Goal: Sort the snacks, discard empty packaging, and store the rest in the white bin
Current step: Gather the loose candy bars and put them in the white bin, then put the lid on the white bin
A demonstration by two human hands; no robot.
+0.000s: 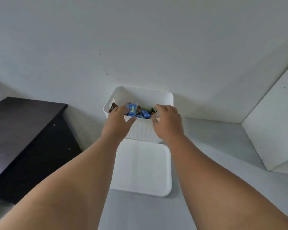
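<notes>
A white ribbed bin (pixel 145 91) stands on a grey surface against the wall. Over its near rim I hold a clear plastic container (pixel 135 103) of wrapped snacks, among them a blue packet (pixel 132 110) and brown and green ones. My left hand (pixel 119 123) grips the container's left end, thumb on the near side. My right hand (pixel 168 122) grips its right end. The container's lower part and the inside of the bin are mostly hidden by my hands.
The bin's white lid (pixel 141 166) lies flat on the grey surface (pixel 214 146) just in front of the bin. A dark cabinet (pixel 23 138) stands to the left. A white panel (pixel 273 122) rises at the right.
</notes>
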